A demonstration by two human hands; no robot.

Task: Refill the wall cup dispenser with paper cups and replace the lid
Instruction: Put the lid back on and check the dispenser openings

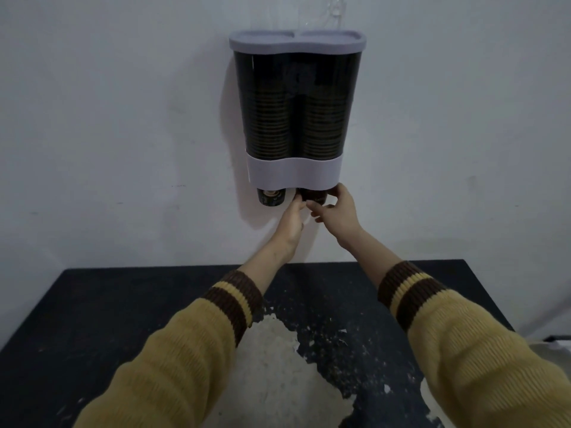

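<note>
A two-column cup dispenser [295, 173] hangs on the wall, its clear body filled with two stacks of dark paper cups [268, 118]. A grey lid [296, 41] sits on its top. One cup's bottom [271, 197] sticks out below the left column. Under the right column another cup [315, 196] sticks out, and both hands are on it: my left hand [292, 219] touches its left side, and my right hand [335, 211] wraps its right side with thumb and fingers.
A black table [108, 307] with worn, peeling white patches [278, 366] stands against the white wall below the dispenser. Clear plastic [324, 10] hangs on the wall above the lid. A pale object [553, 347] shows at the right edge.
</note>
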